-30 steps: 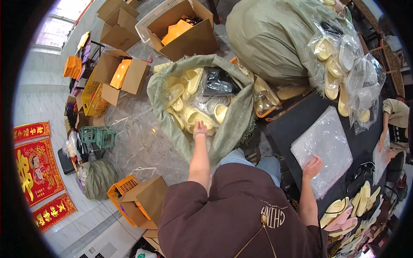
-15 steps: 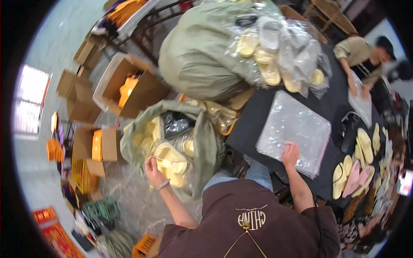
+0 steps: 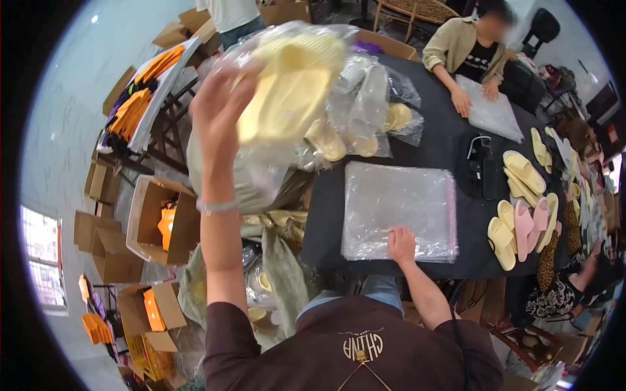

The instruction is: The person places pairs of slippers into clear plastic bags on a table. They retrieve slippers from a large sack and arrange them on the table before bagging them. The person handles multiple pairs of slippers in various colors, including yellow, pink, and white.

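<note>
My left hand (image 3: pixel 220 107) is raised high over the far left side. Its fingers are closed on pale yellow slippers (image 3: pixel 287 91) in a clear plastic bag, somewhat blurred. My right hand (image 3: pixel 402 245) lies with its fingers flat on the near edge of a stack of clear plastic bags (image 3: pixel 404 195), which rests on the black-covered table (image 3: pixel 326 221). Beyond the stack, a heap of bagged slippers (image 3: pixel 365 104) sits at the far left of the table. Below my left arm stands an open green sack (image 3: pixel 282 274) with more slippers inside.
Loose yellow slippers (image 3: pixel 520 171) and pink slippers (image 3: pixel 528 225) lie at the table's right. Across it, a co-worker's hands (image 3: pixel 463 101) rest by another clear bag (image 3: pixel 492 111). Cardboard boxes (image 3: pixel 160 221) with orange goods stand at left.
My left hand has risen from the green sack, carrying bagged slippers up and forward. My right hand remains on the bag stack. The whole view has turned.
</note>
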A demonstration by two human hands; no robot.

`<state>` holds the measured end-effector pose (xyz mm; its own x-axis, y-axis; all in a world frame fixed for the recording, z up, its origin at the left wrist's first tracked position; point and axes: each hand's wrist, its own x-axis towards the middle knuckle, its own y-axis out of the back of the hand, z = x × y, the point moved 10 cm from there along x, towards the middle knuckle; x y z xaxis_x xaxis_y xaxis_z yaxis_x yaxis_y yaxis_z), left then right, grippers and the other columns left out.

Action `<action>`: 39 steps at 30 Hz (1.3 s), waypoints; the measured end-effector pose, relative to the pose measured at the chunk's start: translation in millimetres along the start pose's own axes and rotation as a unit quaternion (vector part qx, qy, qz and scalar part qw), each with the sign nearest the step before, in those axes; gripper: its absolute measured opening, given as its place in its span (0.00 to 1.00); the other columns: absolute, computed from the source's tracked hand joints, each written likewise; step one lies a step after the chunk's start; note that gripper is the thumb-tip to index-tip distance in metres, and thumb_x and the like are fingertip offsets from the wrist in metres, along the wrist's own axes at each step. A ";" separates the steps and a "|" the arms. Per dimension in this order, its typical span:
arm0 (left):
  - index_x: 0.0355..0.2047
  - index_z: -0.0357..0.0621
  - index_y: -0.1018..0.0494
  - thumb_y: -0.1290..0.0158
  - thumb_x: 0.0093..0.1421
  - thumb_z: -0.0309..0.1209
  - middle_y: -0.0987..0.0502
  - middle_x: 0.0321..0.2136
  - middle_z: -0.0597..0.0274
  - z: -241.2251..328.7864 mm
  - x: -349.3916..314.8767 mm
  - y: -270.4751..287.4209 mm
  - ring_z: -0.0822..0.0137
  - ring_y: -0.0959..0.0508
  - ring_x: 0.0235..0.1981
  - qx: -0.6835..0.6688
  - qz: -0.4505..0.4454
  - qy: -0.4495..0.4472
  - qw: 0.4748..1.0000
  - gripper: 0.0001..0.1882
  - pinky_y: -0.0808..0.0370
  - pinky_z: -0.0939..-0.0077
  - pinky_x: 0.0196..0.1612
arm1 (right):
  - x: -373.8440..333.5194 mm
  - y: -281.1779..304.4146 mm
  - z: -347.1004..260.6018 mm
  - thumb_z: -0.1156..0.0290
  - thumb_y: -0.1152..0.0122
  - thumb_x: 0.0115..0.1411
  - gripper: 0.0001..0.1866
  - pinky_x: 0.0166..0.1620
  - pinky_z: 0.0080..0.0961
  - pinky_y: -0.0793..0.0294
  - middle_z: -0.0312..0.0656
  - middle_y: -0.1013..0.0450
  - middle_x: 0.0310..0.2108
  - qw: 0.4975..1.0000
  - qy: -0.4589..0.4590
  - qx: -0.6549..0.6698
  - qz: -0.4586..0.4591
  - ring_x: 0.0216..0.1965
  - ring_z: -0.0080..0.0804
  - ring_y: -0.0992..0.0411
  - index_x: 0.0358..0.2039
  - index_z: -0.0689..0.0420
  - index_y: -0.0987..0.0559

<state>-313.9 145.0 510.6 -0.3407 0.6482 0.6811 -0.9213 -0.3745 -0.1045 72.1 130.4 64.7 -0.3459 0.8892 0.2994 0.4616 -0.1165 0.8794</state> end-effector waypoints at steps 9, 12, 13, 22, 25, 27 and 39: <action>0.38 0.38 0.24 0.44 0.55 0.28 0.22 0.32 0.60 -275.9 46.8 -190.9 0.70 0.24 0.36 0.055 -0.157 0.200 0.965 0.11 0.29 0.76 0.43 | 4.2 -4.5 0.1 0.68 0.46 0.52 0.08 0.41 0.38 0.34 0.41 0.33 0.32 0.999 0.005 0.017 -0.028 0.38 0.41 0.33 0.34 0.50 0.28; 0.41 0.37 0.26 0.47 0.56 0.27 0.22 0.36 0.55 -303.0 9.6 -221.8 0.64 0.23 0.40 0.157 -0.147 0.189 0.958 0.13 0.30 0.74 0.46 | 3.9 -1.6 2.6 0.68 0.45 0.51 0.08 0.41 0.37 0.34 0.41 0.33 0.32 1.000 0.000 0.017 -0.018 0.38 0.41 0.33 0.34 0.50 0.27; 0.42 0.36 0.27 0.47 0.57 0.27 0.23 0.39 0.54 -307.2 -1.2 -223.1 0.63 0.24 0.42 0.173 -0.128 0.186 0.959 0.13 0.31 0.73 0.48 | 6.4 1.4 0.2 0.68 0.46 0.51 0.08 0.40 0.37 0.34 0.41 0.33 0.31 1.000 0.009 0.016 -0.009 0.37 0.41 0.33 0.34 0.51 0.27; 0.42 0.40 0.28 0.51 0.50 0.15 0.27 0.43 0.52 -169.9 -198.5 -135.5 0.52 0.29 0.50 0.245 -0.042 -0.007 0.969 0.18 0.34 0.61 0.51 | 5.0 -14.9 -0.2 0.69 0.48 0.53 0.07 0.38 0.38 0.36 0.41 0.34 0.30 0.999 0.009 -0.003 -0.031 0.35 0.41 0.34 0.34 0.51 0.27; 0.42 0.39 0.29 0.52 0.51 0.14 0.27 0.43 0.53 -165.1 -303.4 -48.4 0.52 0.29 0.51 0.303 0.033 0.123 0.944 0.18 0.34 0.63 0.53 | 3.2 -21.0 -2.3 0.70 0.49 0.53 0.07 0.39 0.40 0.36 0.42 0.33 0.30 0.999 0.010 0.006 -0.034 0.35 0.44 0.34 0.34 0.52 0.28; 0.43 0.38 0.30 0.53 0.52 0.14 0.28 0.44 0.52 -157.0 -372.9 19.4 0.53 0.30 0.51 0.368 0.092 0.205 0.902 0.18 0.36 0.64 0.55 | -0.5 -23.2 -3.5 0.70 0.49 0.53 0.07 0.39 0.42 0.36 0.43 0.33 0.31 0.999 0.006 0.004 -0.037 0.36 0.45 0.34 0.34 0.52 0.28; 0.48 0.31 0.33 0.59 0.63 0.39 0.28 0.46 0.38 -173.7 -773.7 246.3 0.44 0.29 0.48 0.379 0.371 0.627 0.571 0.23 0.35 0.59 0.52 | 0.2 -27.4 -27.9 0.71 0.56 0.60 0.08 0.43 0.43 0.37 0.48 0.32 0.33 0.995 0.086 -0.041 -0.036 0.38 0.49 0.34 0.36 0.59 0.29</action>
<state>-309.8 -333.6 -168.0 -0.8888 -0.0876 -0.4498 -0.2528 -0.7250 0.6407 36.7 121.4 51.1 -0.5134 0.8089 0.2865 0.3648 -0.0964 0.9261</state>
